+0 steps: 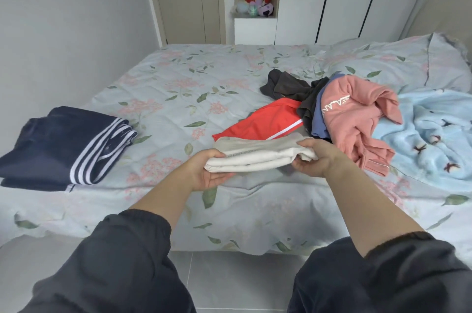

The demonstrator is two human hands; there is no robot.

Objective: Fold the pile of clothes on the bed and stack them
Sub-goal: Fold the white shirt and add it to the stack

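Observation:
A folded white garment [255,156] hangs just above the bed, held at both ends. My left hand [208,172] grips its left end from below, and my right hand [315,159] grips its right end. Behind it lies the unfolded pile: a red garment with a white stripe [265,121], a pink sweatshirt [357,118], a blue piece [318,118] and dark brown clothes [288,85]. A folded navy garment with white stripes [63,149] lies on the left of the bed.
The bed has a floral cover [178,82]. A light blue fleece blanket [429,133] lies at the right, with a pillow [408,57] behind it. A wall runs along the left; a door and wardrobe stand beyond the bed. Grey floor tiles show below.

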